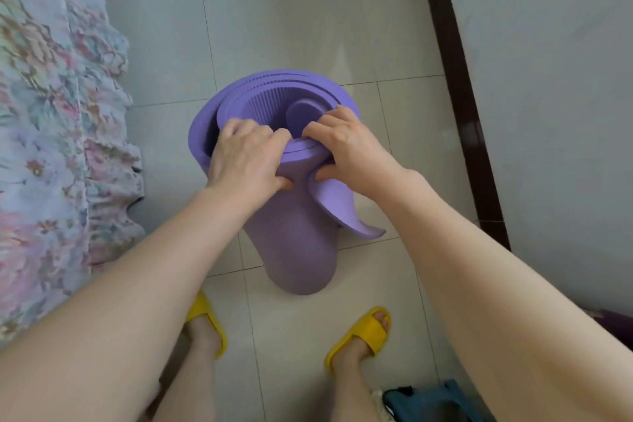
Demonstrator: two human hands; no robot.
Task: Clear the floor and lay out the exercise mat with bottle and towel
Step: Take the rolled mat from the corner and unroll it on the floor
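Mat: thick purple foam exercise mat (294,243), loosely rolled, stands on end on the pale tiled floor (274,27) straight ahead of the person, just beyond the feet in yellow slide sandals (359,336).
Long axis: roll's axis runs near vertical, with the open spiral end up towards the camera and the closed lower end on the tiles; it seems to lean slightly towards the person, though the wide lens makes this hard to judge.
Left hand: left hand (245,156) is closed over the near rim of the roll, fingers curled inside the spiral and thumb pressed on the outer wall.
Right hand: right hand (346,144) is closed likewise on the same rim just beside the left, thumb against the loose outer flap that peels away to the right and curls down to the floor.
Nearer hand: neither is clearly nearer; both grip the top edge, almost touching, so the load is shared.
Free space: open tiles stretch away ahead of the roll; the flowered bed cover (51,113) hangs close on the left, and the dark skirting board (455,79) and wall close on the right.
Coming move, as I judge it: the roll must be tipped from upright to lying, its axis turned across the corridor, so it can unroll along the free strip ahead.
Bottle and towel: neither can be identified; a teal object (442,401) at the lower edge is unclear.
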